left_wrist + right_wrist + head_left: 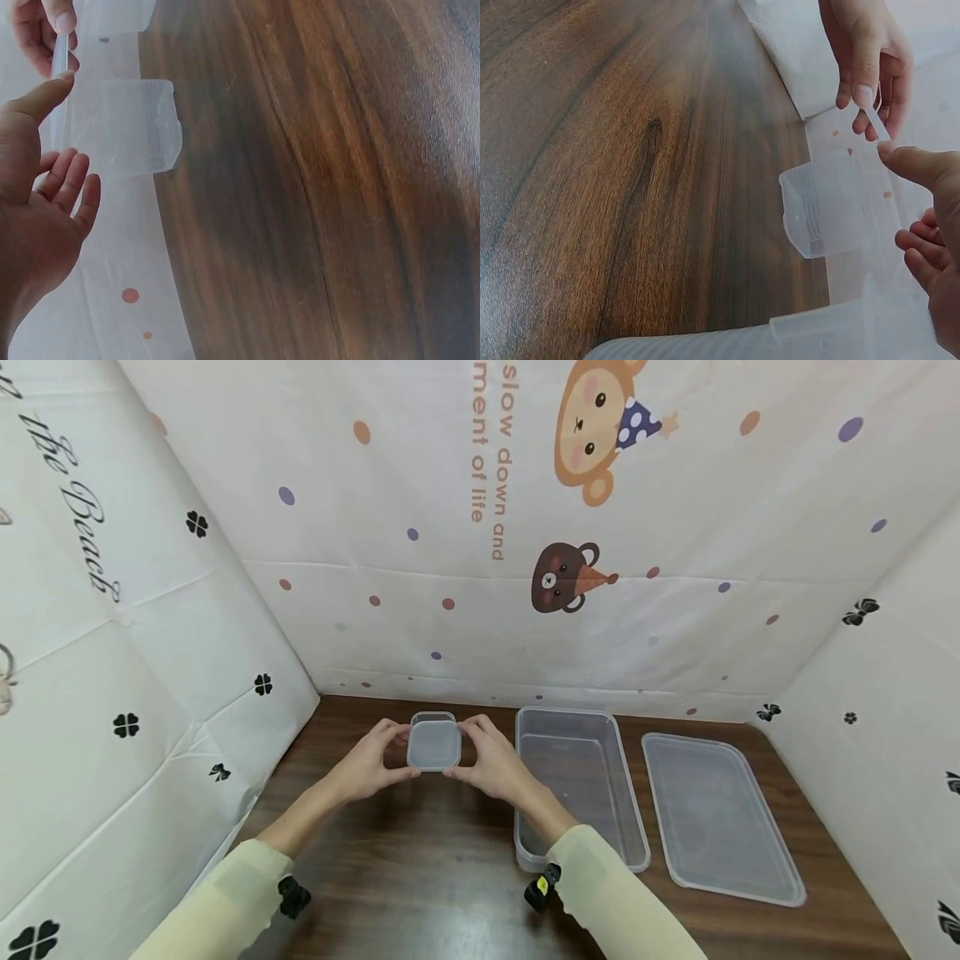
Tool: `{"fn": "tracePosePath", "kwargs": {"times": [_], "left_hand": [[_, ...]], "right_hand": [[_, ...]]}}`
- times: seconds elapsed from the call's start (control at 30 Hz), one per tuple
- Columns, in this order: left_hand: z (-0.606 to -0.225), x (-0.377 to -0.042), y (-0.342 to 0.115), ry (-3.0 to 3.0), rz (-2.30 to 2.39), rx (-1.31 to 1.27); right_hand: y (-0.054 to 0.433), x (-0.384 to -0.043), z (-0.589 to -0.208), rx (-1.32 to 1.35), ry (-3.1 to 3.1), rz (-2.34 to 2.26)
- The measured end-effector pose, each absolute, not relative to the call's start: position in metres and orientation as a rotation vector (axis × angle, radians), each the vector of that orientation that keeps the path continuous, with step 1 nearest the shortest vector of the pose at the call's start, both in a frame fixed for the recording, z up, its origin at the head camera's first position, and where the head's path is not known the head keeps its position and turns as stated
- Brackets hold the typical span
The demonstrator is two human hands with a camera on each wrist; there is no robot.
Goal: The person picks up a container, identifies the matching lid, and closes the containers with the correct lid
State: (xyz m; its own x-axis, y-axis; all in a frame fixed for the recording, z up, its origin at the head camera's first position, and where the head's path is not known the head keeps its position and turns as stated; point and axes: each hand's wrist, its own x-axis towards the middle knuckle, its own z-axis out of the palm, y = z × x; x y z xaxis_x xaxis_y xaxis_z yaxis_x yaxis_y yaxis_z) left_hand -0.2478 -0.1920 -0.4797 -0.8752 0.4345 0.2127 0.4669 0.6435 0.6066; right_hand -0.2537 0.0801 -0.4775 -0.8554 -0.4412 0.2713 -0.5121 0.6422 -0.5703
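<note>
Between my two hands is a small square translucent lid (434,747), thin and edge-on in the right wrist view. My left hand (365,767) pinches its left side, thumb at the near corner and fingers toward the far one. On the opposite side my right hand (496,763) grips it the same way. Behind the lid a small clear plastic container (821,206) stands on the table, apart from the lid in the wrist views. From the head only its far rim shows, the rest hidden by the lid.
Right of my hands stands a large clear rectangular container (633,802), my right forearm over its near-left part. A large flat translucent lid (720,818) lies farther right on the brown wooden table (405,877). White printed cloth (450,635) walls the back and both sides.
</note>
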Motion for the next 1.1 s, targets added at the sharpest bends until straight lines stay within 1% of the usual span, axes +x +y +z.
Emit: {"fn": "tracePosePath", "kwargs": {"times": [0.6, 1.1], "left_hand": [[-0.466, -0.258, -0.196, -2.811, -1.064, -0.750], [-0.466, -0.272, -0.201, -2.826, -1.055, -0.746]], "right_hand": [[0.075, -0.264, -0.469, 0.820, -2.755, 0.945], [0.075, -0.272, -0.469, 0.785, -2.761, 1.004]]}}
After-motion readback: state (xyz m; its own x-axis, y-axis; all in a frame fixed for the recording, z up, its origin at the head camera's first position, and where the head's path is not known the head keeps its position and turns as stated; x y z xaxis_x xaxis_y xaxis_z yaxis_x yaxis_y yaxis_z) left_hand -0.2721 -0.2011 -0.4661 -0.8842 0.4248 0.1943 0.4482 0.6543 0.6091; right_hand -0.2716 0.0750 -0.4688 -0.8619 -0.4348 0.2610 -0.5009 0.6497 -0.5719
